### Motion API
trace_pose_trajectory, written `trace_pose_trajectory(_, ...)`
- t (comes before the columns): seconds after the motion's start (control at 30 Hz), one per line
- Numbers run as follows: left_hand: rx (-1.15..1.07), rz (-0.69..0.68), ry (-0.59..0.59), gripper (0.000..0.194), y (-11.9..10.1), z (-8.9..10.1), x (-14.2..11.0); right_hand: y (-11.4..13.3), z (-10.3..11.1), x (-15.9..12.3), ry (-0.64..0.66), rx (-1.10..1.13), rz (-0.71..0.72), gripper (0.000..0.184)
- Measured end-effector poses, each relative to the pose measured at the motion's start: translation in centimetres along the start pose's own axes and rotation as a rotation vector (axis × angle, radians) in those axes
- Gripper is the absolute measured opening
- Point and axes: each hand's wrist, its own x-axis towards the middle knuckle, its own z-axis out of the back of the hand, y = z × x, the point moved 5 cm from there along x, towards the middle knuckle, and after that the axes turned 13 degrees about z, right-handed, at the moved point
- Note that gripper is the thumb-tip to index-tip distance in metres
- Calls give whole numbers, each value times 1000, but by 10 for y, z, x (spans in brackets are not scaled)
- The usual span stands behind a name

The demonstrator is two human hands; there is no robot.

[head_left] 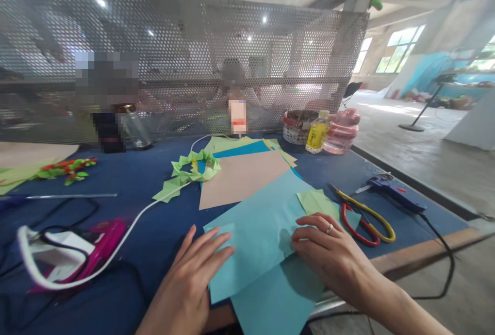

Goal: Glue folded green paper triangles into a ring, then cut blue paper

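Note:
Light blue paper (257, 232) lies at the front edge of the table, its near part hanging over the edge. Flat fingers of my left hand (197, 268) rest on the paper's left side, spread slightly apart. My right hand (328, 247), wearing a ring, has curled fingers pressed together at the paper's right edge, with the thumb hidden. Just beyond the right hand is a small light green paper piece (315, 202). Beside it lie scissors (359, 219) with one red and one yellow handle. Under the far end of the blue paper is a beige sheet (235, 175).
A zigzag green paper ring (195, 167) and white cable (135, 221) lie left of centre. At right sits a blue glue gun (398, 193) with a black cord. A yellow-labelled bottle (317, 133) and a phone (237, 115) stand before the perforated metal screen (270, 62).

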Motion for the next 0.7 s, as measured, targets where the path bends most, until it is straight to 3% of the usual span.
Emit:
trace_pose_trajectory(0.13, 53, -200, 0, 57, 0, 6, -17, 1, 3, 1, -12, 73, -20, 18)
trace_pose_trajectory(0.2, 32, -227, 3, 51, -1, 9, -24, 1, 4, 3, 4, 102, -30, 16)
trace_pose_trajectory(0.43, -85, -43, 29, 22, -4, 10, -20, -6, -1, 5, 65, 237, -93, 14)
trace_pose_trajectory(0.7, -151, 129, -34, 9, -6, 6, -19, -8, -10, 11, 122, 383, -178, 14)
